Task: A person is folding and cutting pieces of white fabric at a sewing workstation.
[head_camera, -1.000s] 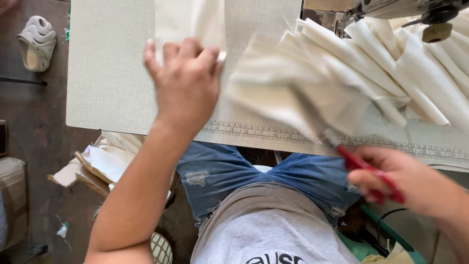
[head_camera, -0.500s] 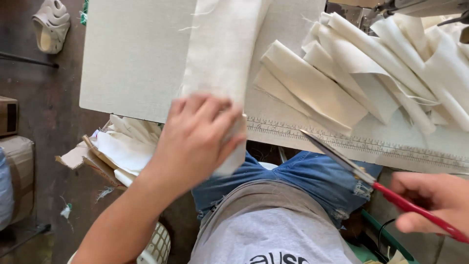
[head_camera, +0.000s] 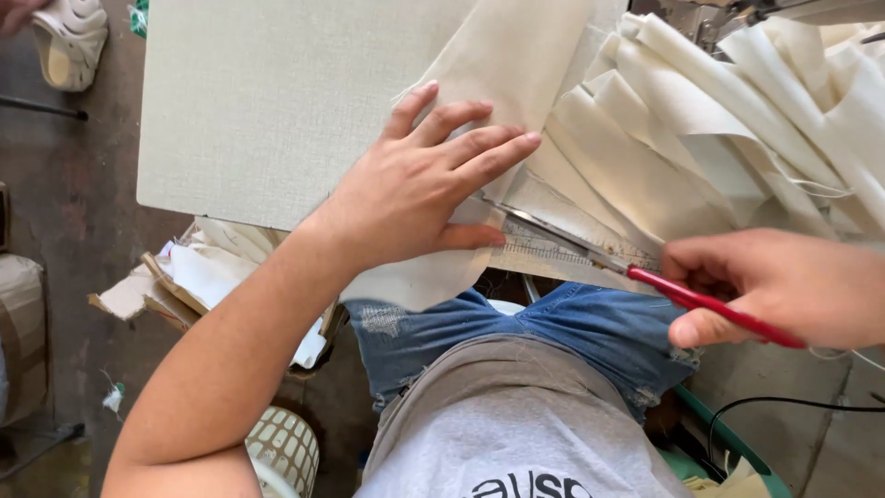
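Note:
My left hand (head_camera: 419, 189) lies flat with fingers spread on a cream fabric strip (head_camera: 502, 74) that hangs over the near edge of the pale table (head_camera: 267, 111). My right hand (head_camera: 784, 286) grips red-handled scissors (head_camera: 682, 297); their metal blades (head_camera: 553, 232) reach left along the table edge toward the strip, just under my left fingers. A pile of folded cream fabric strips (head_camera: 701, 138) lies on the table to the right.
A ruler strip (head_camera: 544, 254) runs along the table's near edge. A sewing machine part (head_camera: 737, 14) shows at the top right. Fabric scraps in a cardboard box (head_camera: 198, 277), a white basket (head_camera: 281, 452) and a white shoe (head_camera: 69, 41) sit on the floor at left.
My left hand pulled the strip toward me, then moved up and flattened on it. My right hand brought the scissors left, up to the table edge.

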